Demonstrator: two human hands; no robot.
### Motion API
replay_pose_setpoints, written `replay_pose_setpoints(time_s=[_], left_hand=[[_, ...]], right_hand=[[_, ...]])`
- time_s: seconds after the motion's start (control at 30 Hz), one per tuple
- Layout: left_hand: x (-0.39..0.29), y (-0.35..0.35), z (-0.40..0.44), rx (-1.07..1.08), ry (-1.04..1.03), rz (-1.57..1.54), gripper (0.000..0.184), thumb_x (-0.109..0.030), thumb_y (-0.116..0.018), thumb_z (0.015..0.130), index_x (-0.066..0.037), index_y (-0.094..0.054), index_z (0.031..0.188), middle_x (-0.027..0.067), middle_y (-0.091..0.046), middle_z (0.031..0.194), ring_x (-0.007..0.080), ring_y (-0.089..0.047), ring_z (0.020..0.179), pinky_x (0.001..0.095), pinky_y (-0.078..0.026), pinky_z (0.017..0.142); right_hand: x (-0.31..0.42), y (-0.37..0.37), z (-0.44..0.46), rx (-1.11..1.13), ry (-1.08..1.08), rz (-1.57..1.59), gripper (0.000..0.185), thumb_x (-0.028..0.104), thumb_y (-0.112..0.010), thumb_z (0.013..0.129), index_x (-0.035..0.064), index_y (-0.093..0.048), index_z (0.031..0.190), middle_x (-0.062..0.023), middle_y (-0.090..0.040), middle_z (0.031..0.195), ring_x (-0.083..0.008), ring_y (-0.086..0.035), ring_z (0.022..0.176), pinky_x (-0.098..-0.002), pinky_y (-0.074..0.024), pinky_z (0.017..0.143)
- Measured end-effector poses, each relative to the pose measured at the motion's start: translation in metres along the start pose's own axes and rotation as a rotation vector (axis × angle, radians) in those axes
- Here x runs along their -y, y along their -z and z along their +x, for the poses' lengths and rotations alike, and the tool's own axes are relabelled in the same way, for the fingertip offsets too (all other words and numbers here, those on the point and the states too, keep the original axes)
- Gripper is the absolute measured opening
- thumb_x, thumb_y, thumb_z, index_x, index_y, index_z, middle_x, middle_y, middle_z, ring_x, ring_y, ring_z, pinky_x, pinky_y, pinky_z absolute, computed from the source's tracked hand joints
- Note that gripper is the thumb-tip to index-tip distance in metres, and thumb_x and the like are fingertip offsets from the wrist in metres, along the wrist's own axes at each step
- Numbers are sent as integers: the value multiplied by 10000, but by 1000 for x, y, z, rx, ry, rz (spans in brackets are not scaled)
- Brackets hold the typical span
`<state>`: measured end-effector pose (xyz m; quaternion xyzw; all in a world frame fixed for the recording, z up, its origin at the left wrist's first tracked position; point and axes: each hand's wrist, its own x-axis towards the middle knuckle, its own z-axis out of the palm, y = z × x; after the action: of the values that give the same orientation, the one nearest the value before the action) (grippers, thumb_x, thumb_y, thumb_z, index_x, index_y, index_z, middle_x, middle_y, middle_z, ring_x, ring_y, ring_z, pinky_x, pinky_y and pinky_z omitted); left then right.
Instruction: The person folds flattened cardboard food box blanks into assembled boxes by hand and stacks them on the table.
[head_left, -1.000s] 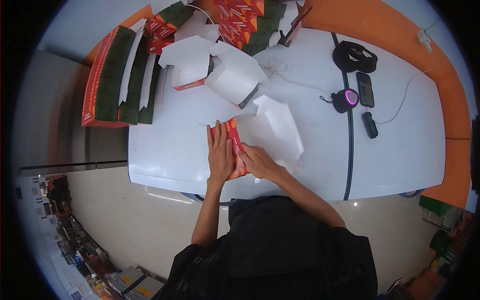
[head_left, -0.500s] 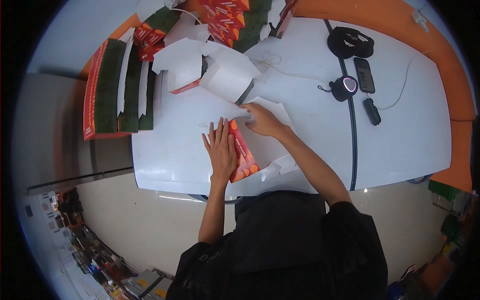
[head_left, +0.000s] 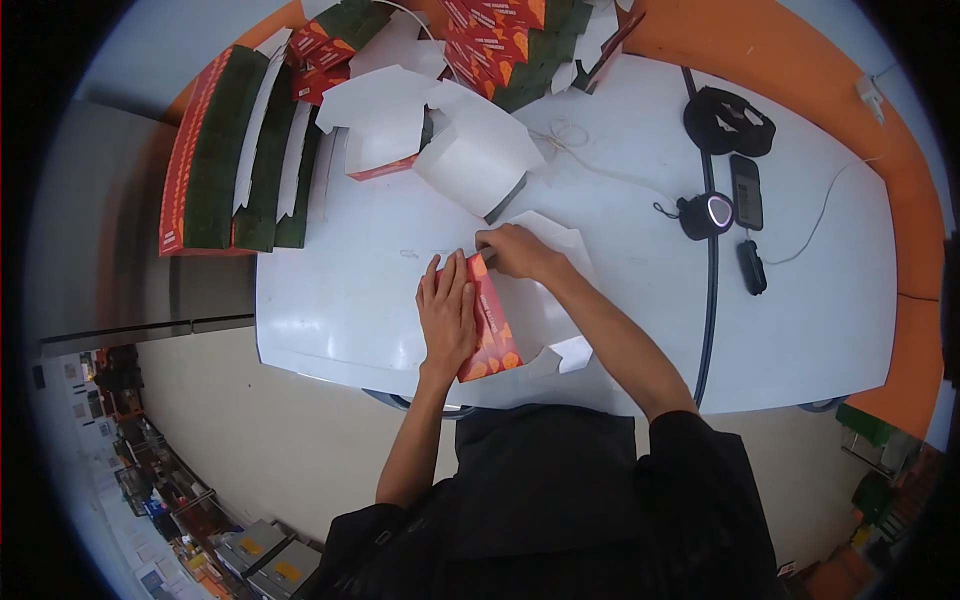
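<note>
The left hand (head_left: 446,320) lies flat with fingers straight along the red-printed box (head_left: 492,335), which sits by the table's near edge; the right hand (head_left: 515,250) curls at its far end, and whether those fingers pinch card cannot be told. A steady, light left palm should keep the wall square while the right fingers work the corner without creasing it. The white table (head_left: 620,290) carries two open cartons (head_left: 480,155) toward its far edge and a phone (head_left: 747,192) toward its far right corner; pale floor (head_left: 270,440) shows below.
</note>
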<state>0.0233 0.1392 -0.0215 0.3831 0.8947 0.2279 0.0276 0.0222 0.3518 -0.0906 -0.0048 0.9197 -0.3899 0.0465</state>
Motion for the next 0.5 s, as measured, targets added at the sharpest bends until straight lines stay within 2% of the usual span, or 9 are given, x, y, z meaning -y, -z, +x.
replay_pose_setpoints(time_s=[0.2, 0.3, 0.4, 0.43, 0.5], left_hand=[[3, -3, 0, -52, -41, -17, 529, -235, -408, 1099, 31, -487, 1549, 196, -557, 1475, 425, -446, 1384, 522, -299, 1185], [4, -3, 0, -39, -41, -23, 526, -237, -409, 1104, 29, -484, 1551, 193, -550, 1488, 422, -442, 1391, 514, -300, 1185], [4, -3, 0, -41, -32, -28, 529, -248, -409, 1107, 25, -482, 1554, 187, -549, 1490, 412, -444, 1388, 511, -301, 1183], [7, -9, -1, -85, -48, 1, 506, -253, -462, 1091, -9, -524, 1530, 135, -561, 1478, 358, -457, 1358, 506, -310, 1162], [3, -6, -1, -82, -49, -5, 503, -253, -467, 1090, -8, -528, 1524, 133, -563, 1474, 355, -462, 1348, 504, -315, 1157]], right_hand=[[-12, -27, 8, -152, 69, 151, 231, 25, -739, 827, 55, -634, 1032, -195, -761, 992, -397, -724, 961, -473, -567, 827], [-15, -36, 3, -260, 109, 238, 234, 34, -745, 839, 31, -642, 1050, -176, -744, 1006, -363, -717, 962, -445, -570, 824], [-17, -45, 2, -350, 169, 285, 197, 25, -694, 867, 58, -651, 1057, -156, -707, 1054, -372, -665, 1037, -451, -541, 889], [-16, -48, 0, -338, 174, 283, 194, 21, -680, 878, 54, -655, 1068, -142, -684, 1069, -363, -643, 1056, -436, -539, 908], [-10, -54, -1, -360, 194, 286, 187, 11, -674, 876, 48, -653, 1057, -134, -688, 1057, -360, -646, 1053, -434, -541, 905]])
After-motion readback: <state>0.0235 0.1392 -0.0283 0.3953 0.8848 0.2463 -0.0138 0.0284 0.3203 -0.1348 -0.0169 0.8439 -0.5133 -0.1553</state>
